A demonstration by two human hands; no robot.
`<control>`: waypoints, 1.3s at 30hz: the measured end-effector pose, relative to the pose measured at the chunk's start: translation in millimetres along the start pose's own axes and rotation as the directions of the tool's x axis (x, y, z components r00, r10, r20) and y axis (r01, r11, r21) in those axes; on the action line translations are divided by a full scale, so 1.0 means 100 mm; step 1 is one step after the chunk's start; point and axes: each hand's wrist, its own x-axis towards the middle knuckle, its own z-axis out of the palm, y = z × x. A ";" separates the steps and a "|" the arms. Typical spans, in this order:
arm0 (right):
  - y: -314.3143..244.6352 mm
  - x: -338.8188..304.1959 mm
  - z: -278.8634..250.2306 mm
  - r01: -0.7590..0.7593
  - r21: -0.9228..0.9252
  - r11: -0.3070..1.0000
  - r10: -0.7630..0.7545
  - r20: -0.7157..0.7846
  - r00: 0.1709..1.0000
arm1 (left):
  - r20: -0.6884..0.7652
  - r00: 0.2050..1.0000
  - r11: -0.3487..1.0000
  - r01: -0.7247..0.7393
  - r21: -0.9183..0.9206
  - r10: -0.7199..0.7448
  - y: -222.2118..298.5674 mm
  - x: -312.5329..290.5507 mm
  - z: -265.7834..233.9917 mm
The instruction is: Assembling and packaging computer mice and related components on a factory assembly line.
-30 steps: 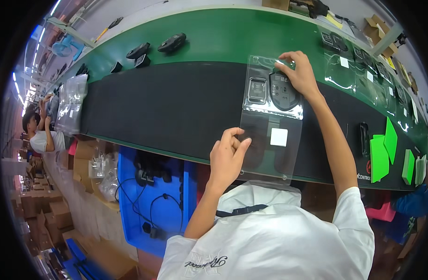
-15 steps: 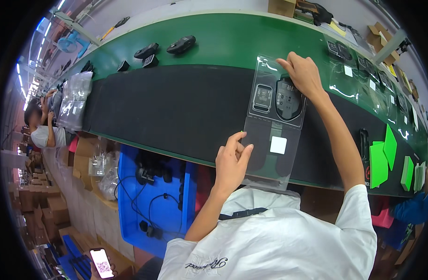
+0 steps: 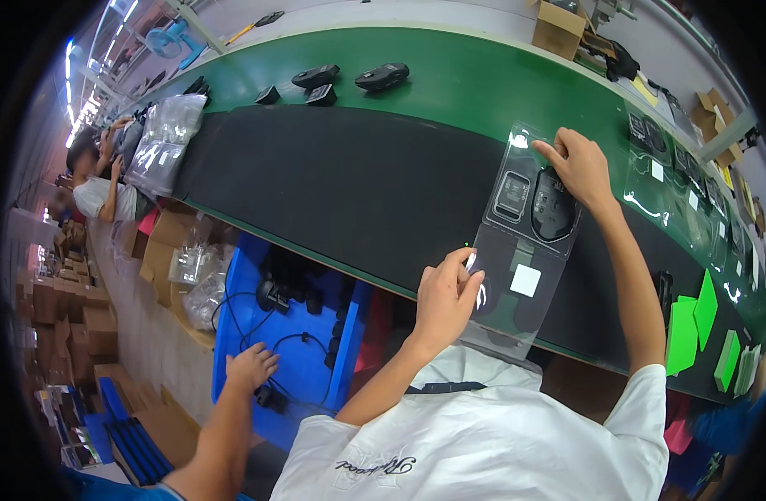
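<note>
A clear plastic clamshell pack (image 3: 498,275) lies opened lengthwise on the black mat in front of me, its lower end reaching past the table's near edge. Its far half holds a black computer mouse (image 3: 555,209) and a small black rectangular device (image 3: 512,196), each in a molded pocket. On the near half sits a blank white square label (image 3: 526,281). My left hand (image 3: 444,302) pinches the left edge of the near half. At the far right corner my right hand (image 3: 582,167) grips the pack beside the mouse, fingers curled and partly hidden.
Another person's hand (image 3: 251,367) reaches over a blue bin (image 3: 350,334) with cables. More mice (image 3: 381,77) stand on the green table (image 3: 458,63). Stacked clear packs (image 3: 172,134) lie left, green cards (image 3: 682,338) right. Filled packs (image 3: 657,169) line the far right.
My view has shifted, so the scene sits farther right. Both my hands stay on the clamshell pack. Another person's arm now extends over the blue bin; the lit phone is out of view.
</note>
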 end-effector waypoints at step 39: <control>1.67 1.09 -0.40 -0.114 0.110 0.987 0.093 0.178 0.980 | 0.075 0.965 0.861 0.259 -0.437 -0.252 -0.08 -0.15 -0.30</control>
